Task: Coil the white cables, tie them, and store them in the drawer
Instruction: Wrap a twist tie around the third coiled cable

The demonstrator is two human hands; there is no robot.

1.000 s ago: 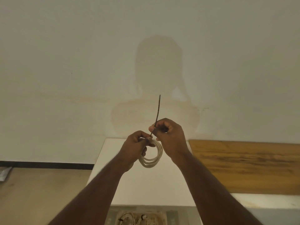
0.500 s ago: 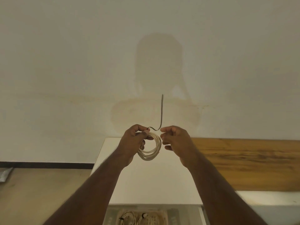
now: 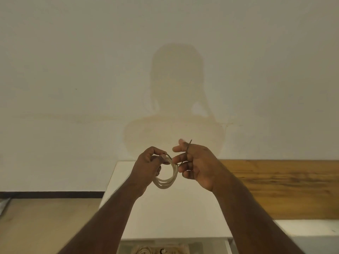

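The left hand (image 3: 149,165) pinches the white cable coil (image 3: 167,177) to keep its loops together above the cabinet top (image 3: 165,213) while the right hand (image 3: 196,165), fingers closed on the dark tie (image 3: 187,150), wraps it around them.

two bare forearms come up from the bottom edge, long and lean, narrowing toward the wrists. no sleeve covers either as far as the edge shows. the left hand (image 3: 146,165) and right hand (image 3: 197,165) are bare too: no glove, ring, watch or band visible. fingers (image 3: 178,148) are slim, the upper ones slightly blurred.
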